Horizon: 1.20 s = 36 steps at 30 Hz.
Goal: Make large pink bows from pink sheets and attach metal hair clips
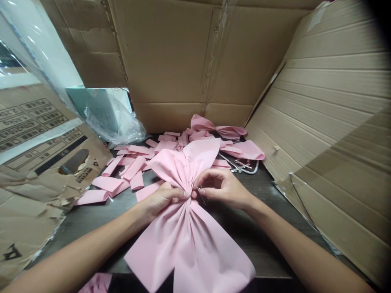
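A large pink fabric bow [210,240] is gathered into tight pleats at its middle, with two loops above and two broad tails below. My left hand [166,197] is closed on the gathered middle, its thumb lying across the pleats. At the right side of the pinch, my right hand [220,188] is closed, thumb and forefinger together on a thin silvery wire tie [200,196]. The tie's ends stick out beside the fingertips. How the tie passes round the back of the bow is hidden.
Several folded pink fabric strips [134,167] lie scattered on the dark table [250,232]. Behind the bow are more pink bow pieces [247,149] and a bundle of silvery ties [242,165]. Cardboard walls [171,57] enclose the back and sides; a clear plastic bag [128,126] sits back left.
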Available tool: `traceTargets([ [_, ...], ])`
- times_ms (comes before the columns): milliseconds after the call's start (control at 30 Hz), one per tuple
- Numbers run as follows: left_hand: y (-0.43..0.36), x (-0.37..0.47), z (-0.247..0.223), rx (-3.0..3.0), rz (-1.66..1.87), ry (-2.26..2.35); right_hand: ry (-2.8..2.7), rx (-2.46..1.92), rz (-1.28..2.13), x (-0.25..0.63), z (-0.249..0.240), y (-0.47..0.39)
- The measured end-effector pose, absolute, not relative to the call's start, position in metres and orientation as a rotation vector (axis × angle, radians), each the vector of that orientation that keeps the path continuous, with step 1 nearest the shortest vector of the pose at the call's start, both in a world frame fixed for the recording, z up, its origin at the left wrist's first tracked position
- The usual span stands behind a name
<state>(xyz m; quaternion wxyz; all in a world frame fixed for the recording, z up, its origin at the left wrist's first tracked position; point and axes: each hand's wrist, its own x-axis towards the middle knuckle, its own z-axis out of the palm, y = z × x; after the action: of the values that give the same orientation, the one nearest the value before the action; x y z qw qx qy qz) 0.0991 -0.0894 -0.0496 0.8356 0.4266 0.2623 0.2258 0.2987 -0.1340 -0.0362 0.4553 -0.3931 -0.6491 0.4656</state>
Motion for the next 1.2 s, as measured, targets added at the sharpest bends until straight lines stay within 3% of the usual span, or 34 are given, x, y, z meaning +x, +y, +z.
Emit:
traceTargets([
  [1200,-0.090,0.098,-0.050,0.871,0.514,0.526,-1.421,-0.804,1.279,0.293,-0.033,-0.136],
])
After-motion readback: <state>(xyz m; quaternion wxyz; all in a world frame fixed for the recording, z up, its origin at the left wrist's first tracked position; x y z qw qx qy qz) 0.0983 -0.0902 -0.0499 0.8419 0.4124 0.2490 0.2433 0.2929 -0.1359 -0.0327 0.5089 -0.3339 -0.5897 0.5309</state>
